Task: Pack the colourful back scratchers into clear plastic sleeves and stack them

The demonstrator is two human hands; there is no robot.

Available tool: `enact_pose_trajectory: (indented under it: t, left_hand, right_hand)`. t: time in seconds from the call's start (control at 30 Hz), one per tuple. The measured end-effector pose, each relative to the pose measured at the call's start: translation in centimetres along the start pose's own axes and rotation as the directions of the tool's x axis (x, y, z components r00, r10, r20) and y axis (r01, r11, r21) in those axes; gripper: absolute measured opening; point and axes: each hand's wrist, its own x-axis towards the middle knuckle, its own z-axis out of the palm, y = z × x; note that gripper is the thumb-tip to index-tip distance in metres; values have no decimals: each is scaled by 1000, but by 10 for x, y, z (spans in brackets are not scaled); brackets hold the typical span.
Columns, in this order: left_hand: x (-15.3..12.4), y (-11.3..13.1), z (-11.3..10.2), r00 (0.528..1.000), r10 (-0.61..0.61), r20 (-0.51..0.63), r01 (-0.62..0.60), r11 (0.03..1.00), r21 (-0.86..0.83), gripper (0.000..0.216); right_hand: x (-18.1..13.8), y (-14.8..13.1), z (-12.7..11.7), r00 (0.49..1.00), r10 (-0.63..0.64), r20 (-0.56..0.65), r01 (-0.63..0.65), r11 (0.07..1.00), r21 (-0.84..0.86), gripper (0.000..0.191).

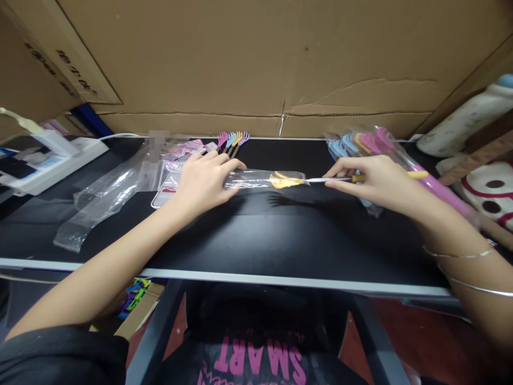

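My left hand [204,179] is closed on a narrow clear plastic sleeve [260,178] lying across the black table [240,240]. My right hand [371,179] pinches the metal shaft and yellow handle of a back scratcher [320,180]. The scratcher's yellow claw head [285,181] sits inside the open end of the sleeve. Both hands hover just above the table's middle, the sleeve stretched between them.
Several pink, blue, yellow and purple scratchers [232,140] lie at the table's back. A bag of more scratchers [360,143] lies behind my right hand. Empty clear sleeves [108,195] are on the left. Cardboard [256,59] walls the back; a white bottle [460,125] stands right.
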Motion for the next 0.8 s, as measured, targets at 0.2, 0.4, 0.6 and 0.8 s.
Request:
enact_pose_trajectory:
  t: [0.2,0.4,0.6,0.8]
  left_hand:
    - [0,4,1,999,18,-36,-20,998,-54,30]
    - [0,5,2,999,12,-41,-16,994,-111,31]
    - [2,14,1,997,75,-28,-79,976,-203,32]
    - [7,24,-3,985,159,-71,-170,965,-201,38]
  right_hand:
    - [3,-3,11,1000,2,12,-3,997,83,34]
    - [4,-10,16,999,-17,-42,23,988,156,34]
    - [5,-9,24,999,-46,1,45,978,205,33]
    - [3,-16,25,999,-31,-29,36,976,216,33]
